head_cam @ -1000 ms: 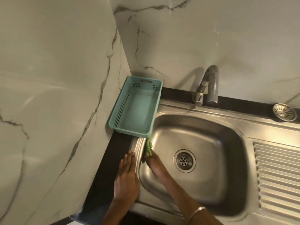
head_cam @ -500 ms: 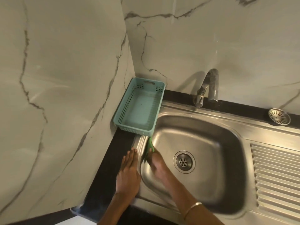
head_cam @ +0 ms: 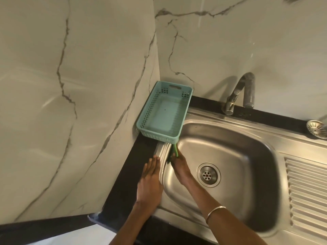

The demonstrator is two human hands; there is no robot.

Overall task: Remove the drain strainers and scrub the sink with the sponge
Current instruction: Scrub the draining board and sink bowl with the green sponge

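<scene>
The steel sink fills the right half of the view, its drain open at the bottom of the basin. My right hand reaches into the basin and presses a green sponge against the left inner wall, just below the rim. Only the sponge's upper edge shows past my fingers. My left hand lies flat with straight fingers on the sink's left rim and the black counter. A round metal drain strainer sits on the black ledge at the far right.
A teal plastic basket stands in the corner, overhanging the sink's back-left rim. The tap rises behind the basin. A ribbed draining board lies to the right. Marble walls close off the left and back.
My right hand and the sponge stay on the basin's left wall, shifting slightly along it. The left hand has not moved. My head has tipped, so the view has shifted.
</scene>
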